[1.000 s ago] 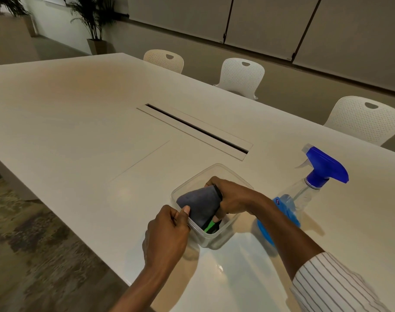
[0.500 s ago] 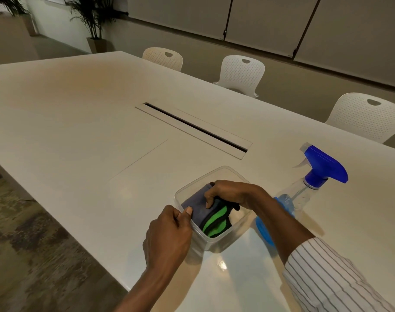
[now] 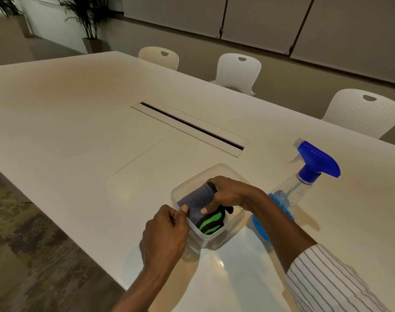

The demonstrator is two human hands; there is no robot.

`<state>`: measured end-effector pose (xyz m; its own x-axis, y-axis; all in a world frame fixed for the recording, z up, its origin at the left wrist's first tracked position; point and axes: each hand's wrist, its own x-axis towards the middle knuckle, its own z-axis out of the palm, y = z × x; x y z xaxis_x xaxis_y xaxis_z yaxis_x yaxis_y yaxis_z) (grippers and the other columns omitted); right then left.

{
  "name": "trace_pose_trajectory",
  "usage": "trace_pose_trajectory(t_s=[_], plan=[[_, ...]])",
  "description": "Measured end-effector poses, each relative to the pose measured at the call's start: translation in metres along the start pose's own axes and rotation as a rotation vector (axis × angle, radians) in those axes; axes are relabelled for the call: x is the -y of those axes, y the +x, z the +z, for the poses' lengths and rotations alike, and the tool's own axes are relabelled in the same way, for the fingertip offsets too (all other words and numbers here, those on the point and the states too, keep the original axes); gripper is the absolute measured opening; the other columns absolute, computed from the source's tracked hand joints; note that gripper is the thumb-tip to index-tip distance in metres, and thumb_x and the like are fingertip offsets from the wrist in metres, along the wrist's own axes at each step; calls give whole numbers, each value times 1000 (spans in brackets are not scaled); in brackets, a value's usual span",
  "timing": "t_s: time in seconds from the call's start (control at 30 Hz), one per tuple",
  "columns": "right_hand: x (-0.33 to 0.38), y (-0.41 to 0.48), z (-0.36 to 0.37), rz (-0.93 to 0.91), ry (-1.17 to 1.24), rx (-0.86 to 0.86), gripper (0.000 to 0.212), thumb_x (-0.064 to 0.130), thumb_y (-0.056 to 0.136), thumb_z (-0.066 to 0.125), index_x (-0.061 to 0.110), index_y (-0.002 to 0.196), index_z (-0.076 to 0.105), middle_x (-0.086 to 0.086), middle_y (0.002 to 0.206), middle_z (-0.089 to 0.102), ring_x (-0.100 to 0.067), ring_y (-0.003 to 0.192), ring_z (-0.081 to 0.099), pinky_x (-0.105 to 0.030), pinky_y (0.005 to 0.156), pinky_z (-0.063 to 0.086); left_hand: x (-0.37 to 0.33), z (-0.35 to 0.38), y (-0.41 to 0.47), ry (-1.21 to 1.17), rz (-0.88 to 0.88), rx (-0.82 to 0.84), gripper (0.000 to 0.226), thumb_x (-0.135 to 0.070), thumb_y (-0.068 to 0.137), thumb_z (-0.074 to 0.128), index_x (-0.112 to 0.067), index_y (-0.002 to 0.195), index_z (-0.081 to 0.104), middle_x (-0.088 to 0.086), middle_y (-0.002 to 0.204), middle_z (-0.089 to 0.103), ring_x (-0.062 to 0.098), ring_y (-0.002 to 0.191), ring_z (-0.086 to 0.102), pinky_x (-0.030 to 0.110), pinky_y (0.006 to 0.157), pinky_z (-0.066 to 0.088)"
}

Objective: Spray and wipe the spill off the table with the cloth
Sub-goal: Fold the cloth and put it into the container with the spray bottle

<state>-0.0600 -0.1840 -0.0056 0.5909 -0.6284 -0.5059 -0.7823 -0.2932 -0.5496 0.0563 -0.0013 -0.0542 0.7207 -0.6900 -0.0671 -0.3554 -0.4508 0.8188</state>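
Right hand (image 3: 229,194) seemingly clamps cloth (image 3: 197,204) inside tub (image 3: 216,238); left hand (image 3: 165,233) pinches its rim

No readable text, labels, brands — no numbers, signs

Your grey cloth (image 3: 198,199) sits in the clear container (image 3: 216,238) over something black with bright green stripes (image 3: 211,222). At three o'clock from it, the clear spray bottle (image 3: 291,194) has a blue trigger head and blue liquid at its base. Your sleeve (image 3: 331,282) is white with thin dark stripes. The table (image 3: 79,122) is cream-white; the chairs (image 3: 238,72) at twelve o'clock are white and perforated.
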Motion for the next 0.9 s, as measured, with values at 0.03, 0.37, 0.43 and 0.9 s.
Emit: trace_pose_trajectory(t_s=[0.03, 0.37, 0.43, 0.9], plan=[[-2, 0, 0, -11, 8, -15, 65, 22, 77, 92, 15, 132, 59, -11, 111, 74, -25, 88, 74, -19, 53, 53, 1, 0, 0, -7, -1, 0, 45, -67, 102, 54, -27, 83, 63, -7, 74, 78, 19, 72, 77, 48, 80, 65], [6, -18, -5, -88, 151, -190, 84, 50, 77, 91, 24, 145, 49, -1, 129, 62, -15, 109, 66, -45, 93, 64, 1, -8, 1, -68, -57, 44, 61, -83, 85, 48, -26, 76, 67, -10, 70, 79, 22, 75, 77, 49, 81, 64], [9, -21, -5, -107, 116, -265, 82, 53, 78, 88, 25, 144, 51, -2, 133, 63, -17, 115, 64, -41, 97, 61, 1, -8, 0, -70, -52, 45, 61, -83, 85, 48, -25, 76, 67, -9, 70, 79, 22, 74, 77, 50, 81, 64], [-2, -20, 43, -235, -246, -410, 60, 30, 91, 79, 25, 145, 54, -4, 137, 68, -27, 123, 64, -38, 99, 52, 0, -2, 2, -92, -30, 31, 49, -65, 100, 58, -24, 75, 68, -3, 69, 78, 24, 74, 76, 52, 81, 64]])
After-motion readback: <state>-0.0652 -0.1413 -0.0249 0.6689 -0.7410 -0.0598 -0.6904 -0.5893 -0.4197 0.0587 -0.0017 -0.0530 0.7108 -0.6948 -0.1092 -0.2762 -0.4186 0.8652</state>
